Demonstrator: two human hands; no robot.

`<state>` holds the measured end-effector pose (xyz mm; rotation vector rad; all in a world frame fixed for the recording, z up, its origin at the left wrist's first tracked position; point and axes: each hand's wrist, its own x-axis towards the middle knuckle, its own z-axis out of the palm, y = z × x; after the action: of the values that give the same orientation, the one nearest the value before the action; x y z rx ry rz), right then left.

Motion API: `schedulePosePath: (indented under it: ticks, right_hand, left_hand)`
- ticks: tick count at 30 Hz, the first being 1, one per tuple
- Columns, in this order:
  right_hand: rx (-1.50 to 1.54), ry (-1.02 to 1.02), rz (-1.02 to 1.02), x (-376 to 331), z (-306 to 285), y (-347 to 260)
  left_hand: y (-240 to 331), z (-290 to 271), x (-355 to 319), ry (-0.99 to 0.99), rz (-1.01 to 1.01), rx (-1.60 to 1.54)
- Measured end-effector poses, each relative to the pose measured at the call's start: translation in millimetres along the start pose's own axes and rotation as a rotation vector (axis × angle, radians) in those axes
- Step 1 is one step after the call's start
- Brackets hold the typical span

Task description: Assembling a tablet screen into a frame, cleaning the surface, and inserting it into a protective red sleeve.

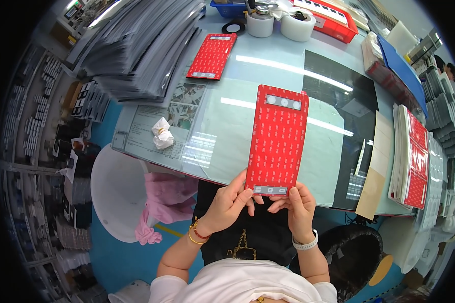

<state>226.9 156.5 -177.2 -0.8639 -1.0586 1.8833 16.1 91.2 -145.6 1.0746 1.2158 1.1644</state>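
A red rectangular panel (278, 144) covered in small pale print is held up over the table's near edge. A grey strip with round shapes crosses its top, and another grey strip with small symbols crosses its bottom. My left hand (235, 197) pinches the lower left corner between thumb and fingers. At the lower right corner, my right hand (296, 204) grips the same panel. A similar red panel (211, 56) lies flat on the table, farther off to the left. Crumpled white paper (162, 134) sits near the front left edge.
Tall stacks of grey sheets (136, 45) stand at the back left. Tape rolls (297, 26) and a red tray (341, 31) are at the back. More red panels (416, 156) are stacked at the right. Below the table are a white tub (111, 192) and a black-lined bin (356, 257).
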Motion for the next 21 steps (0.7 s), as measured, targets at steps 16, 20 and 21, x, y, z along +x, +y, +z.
schedulePosePath:
  ticks: [16, 20, 21]
  right_hand:
    - [-0.057, -0.059, 0.02, -1.5, -0.7, -11.2]
    - [-0.026, -0.083, 0.067, 0.4, -1.8, -13.2]
    - [-0.03, -0.073, 0.064, 0.6, -3.3, -13.4]
  left_hand:
    - [-13.8, -11.4, 1.3, -0.052, -0.033, -0.224]
    - [-18.4, -10.7, 0.5, -0.017, -0.043, -0.263]
    - [-18.7, -10.6, 0.5, -0.026, -0.043, -0.267]
